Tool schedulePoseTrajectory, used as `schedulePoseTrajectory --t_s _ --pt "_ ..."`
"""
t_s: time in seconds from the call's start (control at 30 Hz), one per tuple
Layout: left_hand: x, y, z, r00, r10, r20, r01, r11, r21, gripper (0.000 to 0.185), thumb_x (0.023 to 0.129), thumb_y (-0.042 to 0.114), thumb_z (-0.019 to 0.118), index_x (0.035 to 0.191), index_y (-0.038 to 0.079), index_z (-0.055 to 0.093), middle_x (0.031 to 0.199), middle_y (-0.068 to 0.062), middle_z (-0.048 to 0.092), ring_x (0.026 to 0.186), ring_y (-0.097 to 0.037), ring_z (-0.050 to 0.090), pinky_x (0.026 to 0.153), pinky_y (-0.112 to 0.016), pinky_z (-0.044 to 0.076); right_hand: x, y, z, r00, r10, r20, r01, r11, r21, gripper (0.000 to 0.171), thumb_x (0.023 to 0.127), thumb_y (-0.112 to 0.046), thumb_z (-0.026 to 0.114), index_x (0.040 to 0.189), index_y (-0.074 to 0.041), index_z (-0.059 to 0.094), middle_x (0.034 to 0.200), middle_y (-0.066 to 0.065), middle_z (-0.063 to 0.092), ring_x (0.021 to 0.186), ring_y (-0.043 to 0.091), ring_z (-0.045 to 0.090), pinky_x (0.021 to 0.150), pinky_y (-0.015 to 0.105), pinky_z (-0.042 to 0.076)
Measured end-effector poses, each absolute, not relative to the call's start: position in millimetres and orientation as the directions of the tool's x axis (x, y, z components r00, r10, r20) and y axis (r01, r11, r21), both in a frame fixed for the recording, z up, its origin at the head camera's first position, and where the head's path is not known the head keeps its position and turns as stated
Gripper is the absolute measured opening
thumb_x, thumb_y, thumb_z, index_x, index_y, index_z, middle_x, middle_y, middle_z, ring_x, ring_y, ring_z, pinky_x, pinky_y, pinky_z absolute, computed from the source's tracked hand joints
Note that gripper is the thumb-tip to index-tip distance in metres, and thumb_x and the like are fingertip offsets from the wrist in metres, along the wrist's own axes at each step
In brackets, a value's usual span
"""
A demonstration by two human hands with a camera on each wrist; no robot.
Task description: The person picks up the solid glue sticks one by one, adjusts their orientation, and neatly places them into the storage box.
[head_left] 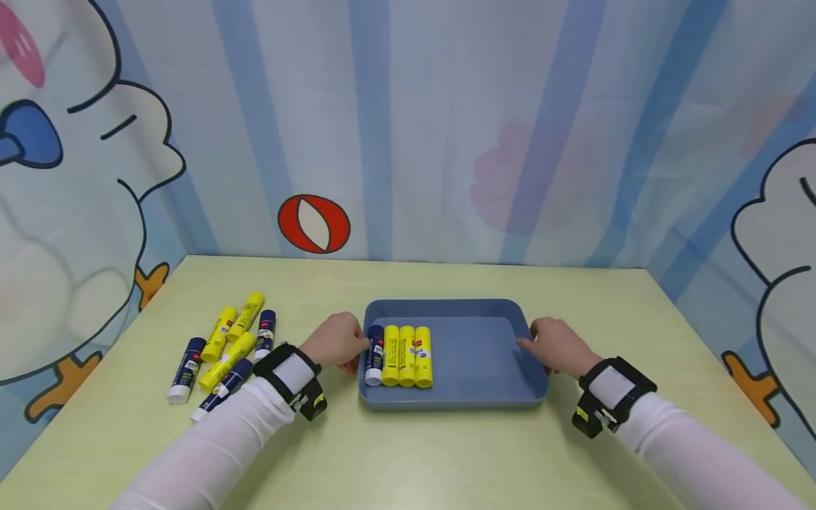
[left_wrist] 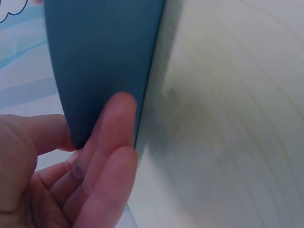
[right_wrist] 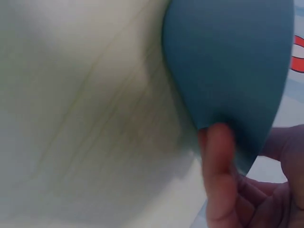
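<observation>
On the pale green table, seen from the head camera, a blue tray sits near the middle with a person's hands at its two short sides. The left hand grips the tray's left rim, thumb over the edge beside the sticks inside; the right hand grips the right rim in the same way. Inside the tray, against its left wall, four glue sticks lie side by side and touching: one dark blue glue stick nearest the left hand, then three yellow glue sticks. To the left of the tray, well apart from it, a loose heap of glue sticks, some yellow and some dark blue, lies on the table, partly behind the left forearm. Both wrists wear a black strap with a white band, over white sleeves. A curtain with blue stripes and cartoon figures hangs behind the table. In the left wrist view, the tray's outer wall fills the upper left, with the left hand's fingers curled up against it from below and the thumb on the far side. In the right wrist view, the tray's wall stands at the upper right, a fingertip of the right hand pressed under its edge, the thumb behind it; the table there is blurred.
</observation>
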State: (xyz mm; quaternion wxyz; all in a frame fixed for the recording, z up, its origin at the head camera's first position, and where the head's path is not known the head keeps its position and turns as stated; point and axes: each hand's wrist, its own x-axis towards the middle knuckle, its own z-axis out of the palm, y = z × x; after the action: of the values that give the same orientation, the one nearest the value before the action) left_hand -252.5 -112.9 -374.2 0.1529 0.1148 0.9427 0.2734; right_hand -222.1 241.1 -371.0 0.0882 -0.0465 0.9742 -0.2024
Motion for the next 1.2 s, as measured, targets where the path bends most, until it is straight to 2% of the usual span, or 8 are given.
schedulePoseTrajectory --t_s 0.23,0.5,0.7,0.8,0.97,1.1,1.2 --pt "-251.8 -116.2 -374.1 -0.929 0.298 -0.220 0.140 0.832 0.538 0.035 0.095 0.013 0.061 0.061 0.004 0.063 0.050 -0.003 0.061 0.046 -0.018 0.061 0.044 -0.024 0.046 -223.3 239.3 -373.5 -0.977 -0.179 -0.114 -0.111 0.889 -0.445 0.016 0.095 -0.007 0.057 0.085 0.006 0.058 0.051 0.006 0.053 0.038 0.013 0.051 0.043 0.029 0.046" --pt "-251.0 -120.7 -374.4 -0.931 0.289 -0.221 0.140 0.845 0.516 0.034 0.096 0.017 0.061 0.064 0.006 0.063 0.053 -0.004 0.061 0.047 -0.018 0.060 0.043 -0.023 0.040 -225.6 237.4 -375.2 -0.970 -0.208 -0.127 -0.132 0.885 -0.447 0.015 0.095 -0.005 0.057 0.091 0.010 0.057 0.058 0.007 0.055 0.041 0.014 0.054 0.045 0.029 0.048" --pt "-247.4 -128.0 -370.6 -0.908 0.393 -0.144 0.295 0.845 0.445 0.033 0.098 0.032 0.059 0.076 0.009 0.067 0.056 -0.001 0.059 0.048 -0.014 0.054 0.050 -0.025 0.039 -225.9 244.5 -373.7 -0.972 -0.223 -0.071 -0.172 0.885 -0.432 0.016 0.093 -0.003 0.060 0.092 0.013 0.058 0.062 0.008 0.057 0.041 0.015 0.056 0.046 0.029 0.050" --pt "-237.4 -141.6 -364.2 -0.906 0.414 -0.090 0.329 0.821 0.468 0.029 0.097 0.036 0.059 0.090 0.009 0.068 0.068 0.000 0.062 0.054 -0.013 0.057 0.055 -0.027 0.045 -223.4 246.9 -371.2 -0.973 -0.220 -0.072 -0.169 0.887 -0.429 0.017 0.093 -0.003 0.060 0.091 0.014 0.058 0.060 0.008 0.057 0.040 0.014 0.056 0.046 0.029 0.049" --pt "-216.4 -183.3 -350.5 -0.933 0.360 0.026 0.314 0.777 0.546 0.028 0.098 0.036 0.057 0.110 0.011 0.064 0.096 -0.003 0.066 0.070 -0.015 0.060 0.064 -0.029 0.050 -219.1 248.1 -370.3 -0.971 -0.225 -0.087 -0.167 0.888 -0.429 0.017 0.093 -0.003 0.059 0.090 0.013 0.059 0.058 0.006 0.056 0.040 0.013 0.055 0.047 0.028 0.048" --pt "-209.3 -215.4 -340.7 -0.953 0.279 0.119 0.299 0.798 0.524 0.032 0.099 0.035 0.056 0.112 0.007 0.062 0.092 -0.006 0.067 0.069 -0.017 0.055 0.060 -0.031 0.048 -217.8 249.6 -371.7 -0.971 -0.220 -0.088 -0.163 0.891 -0.423 0.016 0.093 -0.004 0.059 0.090 0.012 0.059 0.057 0.006 0.055 0.040 0.014 0.055 0.047 0.028 0.048" --pt "-211.8 -229.1 -336.8 -0.967 0.223 0.125 0.255 0.842 0.475 0.034 0.099 0.032 0.057 0.112 0.000 0.061 0.081 -0.009 0.065 0.061 -0.018 0.052 0.053 -0.031 0.043 -217.6 251.1 -372.4 -0.972 -0.219 -0.089 -0.162 0.892 -0.422 0.016 0.093 -0.004 0.059 0.090 0.012 0.059 0.057 0.006 0.055 0.040 0.014 0.055 0.048 0.028 0.048"
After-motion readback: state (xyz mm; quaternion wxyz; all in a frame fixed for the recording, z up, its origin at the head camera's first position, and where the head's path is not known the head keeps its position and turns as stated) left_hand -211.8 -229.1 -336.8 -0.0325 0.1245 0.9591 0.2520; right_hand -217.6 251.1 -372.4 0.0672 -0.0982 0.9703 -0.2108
